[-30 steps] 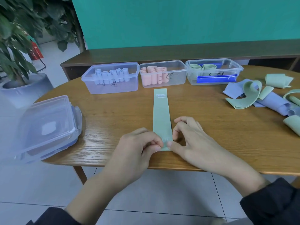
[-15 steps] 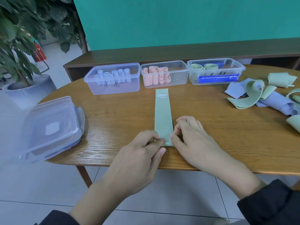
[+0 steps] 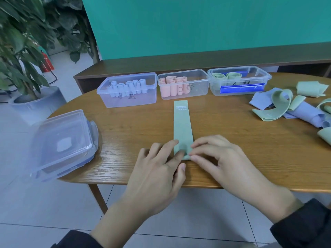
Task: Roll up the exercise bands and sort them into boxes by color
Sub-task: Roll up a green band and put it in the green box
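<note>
Your left hand [image 3: 157, 169] and right hand [image 3: 220, 160] pinch the green band's [image 3: 181, 126] near end. Three boxes [image 3: 183, 85] sit behind it, loose bands [image 3: 279, 106] to its right.

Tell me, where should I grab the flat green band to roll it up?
Take the green band by its near end, coming from your edge of the table, one hand on each corner. It lies flat and points straight away, so it probably rolls toward the boxes.
</note>
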`<state>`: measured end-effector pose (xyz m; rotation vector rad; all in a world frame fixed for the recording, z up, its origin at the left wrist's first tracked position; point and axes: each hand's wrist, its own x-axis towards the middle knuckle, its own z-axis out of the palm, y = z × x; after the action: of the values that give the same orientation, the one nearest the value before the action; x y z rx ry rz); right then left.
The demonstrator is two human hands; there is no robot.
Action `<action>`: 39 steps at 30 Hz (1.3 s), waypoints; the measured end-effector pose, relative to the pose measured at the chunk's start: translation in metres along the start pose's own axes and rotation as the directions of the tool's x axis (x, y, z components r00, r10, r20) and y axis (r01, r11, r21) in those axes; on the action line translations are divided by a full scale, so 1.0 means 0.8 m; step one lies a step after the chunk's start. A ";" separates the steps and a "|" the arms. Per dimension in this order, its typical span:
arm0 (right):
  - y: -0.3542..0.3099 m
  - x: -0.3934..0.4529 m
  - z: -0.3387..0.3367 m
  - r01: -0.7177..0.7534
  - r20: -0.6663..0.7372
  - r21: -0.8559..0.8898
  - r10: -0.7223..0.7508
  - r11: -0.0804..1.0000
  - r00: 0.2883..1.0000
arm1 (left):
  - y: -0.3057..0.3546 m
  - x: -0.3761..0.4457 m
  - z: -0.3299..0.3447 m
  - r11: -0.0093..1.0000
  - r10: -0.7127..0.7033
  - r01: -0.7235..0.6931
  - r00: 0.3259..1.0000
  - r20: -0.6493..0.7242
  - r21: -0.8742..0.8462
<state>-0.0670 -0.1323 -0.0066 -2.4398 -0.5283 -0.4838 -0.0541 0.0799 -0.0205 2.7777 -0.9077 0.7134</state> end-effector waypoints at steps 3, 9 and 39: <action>0.002 -0.012 -0.001 0.023 0.057 -0.128 -0.016 0.991 0.998 | 0.000 0.001 0.000 1.000 -0.030 0.030 0.999 0.034 0.001; -0.006 -0.009 -0.004 -0.047 0.134 -0.276 0.087 0.960 0.987 | 0.002 0.005 0.002 0.995 -0.101 0.102 0.987 0.124 -0.002; -0.006 0.003 0.006 -0.037 0.227 -0.357 0.125 0.933 0.966 | -0.001 0.026 0.002 0.983 -0.118 0.154 0.949 0.293 -0.102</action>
<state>-0.0660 -0.1252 -0.0071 -2.8768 -0.4695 -0.2556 -0.0388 0.0691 -0.0118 2.8408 -0.7628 0.2272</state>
